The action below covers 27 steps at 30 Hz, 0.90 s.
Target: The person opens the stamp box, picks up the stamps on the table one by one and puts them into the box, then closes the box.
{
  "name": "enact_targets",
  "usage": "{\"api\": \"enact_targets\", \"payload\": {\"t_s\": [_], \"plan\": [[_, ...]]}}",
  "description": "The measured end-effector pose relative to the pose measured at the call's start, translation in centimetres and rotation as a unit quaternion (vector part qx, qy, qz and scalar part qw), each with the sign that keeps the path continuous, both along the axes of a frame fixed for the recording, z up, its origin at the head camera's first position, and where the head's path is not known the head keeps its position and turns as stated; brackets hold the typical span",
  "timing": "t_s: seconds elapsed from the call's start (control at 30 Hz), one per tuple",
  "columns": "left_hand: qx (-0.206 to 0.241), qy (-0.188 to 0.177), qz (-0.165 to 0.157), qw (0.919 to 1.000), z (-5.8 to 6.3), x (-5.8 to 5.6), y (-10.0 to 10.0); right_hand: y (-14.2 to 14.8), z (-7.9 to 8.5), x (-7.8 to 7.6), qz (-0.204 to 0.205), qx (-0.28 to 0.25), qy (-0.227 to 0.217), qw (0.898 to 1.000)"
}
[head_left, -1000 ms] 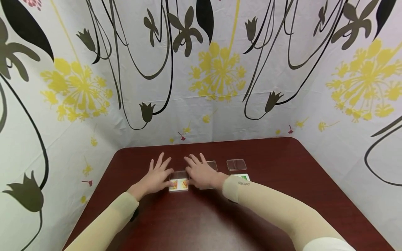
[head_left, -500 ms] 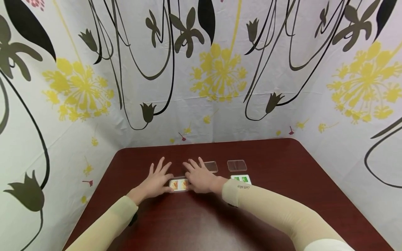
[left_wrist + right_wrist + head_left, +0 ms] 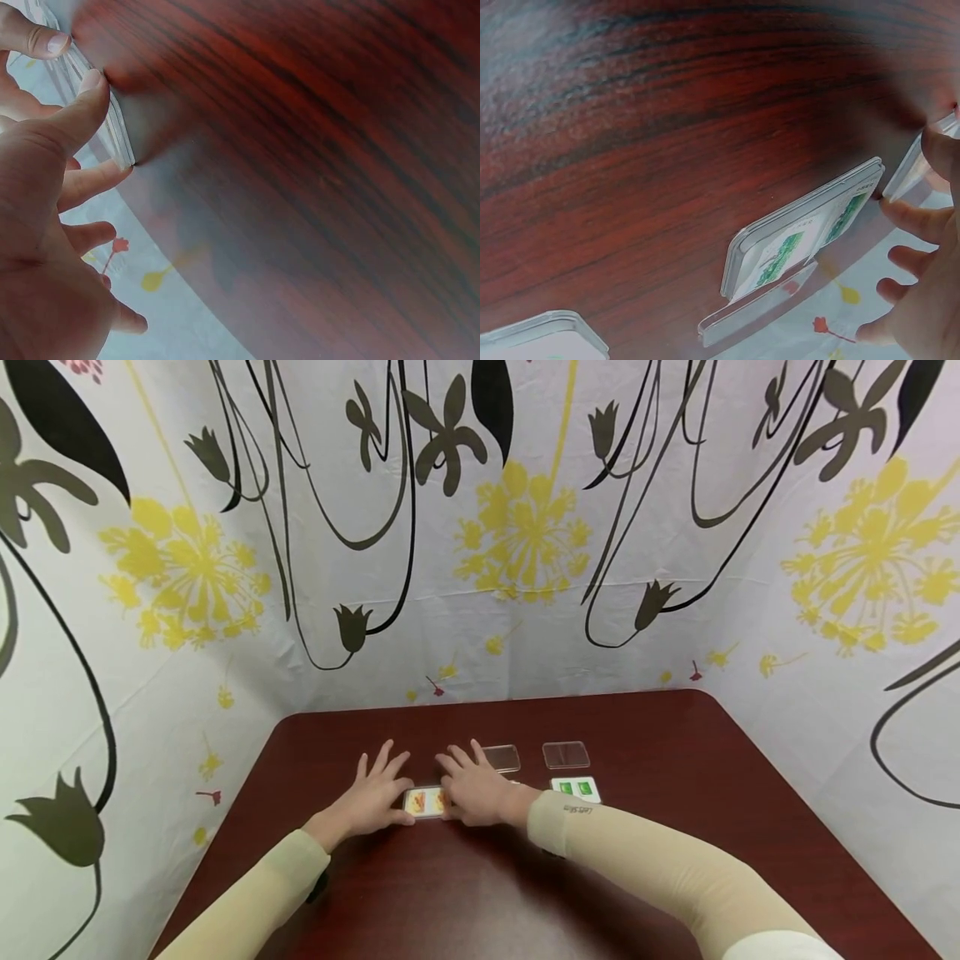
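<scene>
A flat clear plastic case (image 3: 420, 802) with orange pictures on white lies on the table between both hands. My left hand (image 3: 371, 802) pinches its left end, thumb at the near edge and forefinger at the far corner, other fingers spread. At the other end my right hand (image 3: 476, 789) grips the case with thumb and forefinger, covering part of it. In the left wrist view the case (image 3: 118, 131) is seen edge-on, layers pressed together. Close to the right hand, a second case (image 3: 780, 259) with green pictures shows in the right wrist view; the arm mostly hides it from the head view.
Farther right lies a white case (image 3: 576, 789) with green pictures. Two clear lids, a left lid (image 3: 502, 758) and a right lid (image 3: 566, 755), lie behind the cases. A patterned cloth (image 3: 480, 643) surrounds the dark red table (image 3: 420, 893).
The clear lid behind the orange-picture case has come toward me and now sits over it. Both hands have shifted slightly nearer with it.
</scene>
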<state>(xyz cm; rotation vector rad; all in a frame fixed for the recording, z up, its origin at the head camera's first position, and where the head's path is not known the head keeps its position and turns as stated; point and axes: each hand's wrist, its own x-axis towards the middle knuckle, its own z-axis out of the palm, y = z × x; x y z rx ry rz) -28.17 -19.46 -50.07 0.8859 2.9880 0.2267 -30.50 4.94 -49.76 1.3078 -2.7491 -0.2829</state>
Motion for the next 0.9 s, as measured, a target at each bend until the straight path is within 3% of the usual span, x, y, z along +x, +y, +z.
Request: {"api": "enact_targets", "payload": {"t_s": [0.67,0.9], "plan": [[0.053,-0.032,0.050,0.9968,0.1,-0.4,0.6,-0.8,0.5,-0.2,-0.004,-0.018,-0.027,0.999],[0.066,-0.057,0.076,0.9933,0.1,-0.6,0.8,-1.3,1.0,-0.6,-0.018,-0.029,-0.057,0.998]]}}
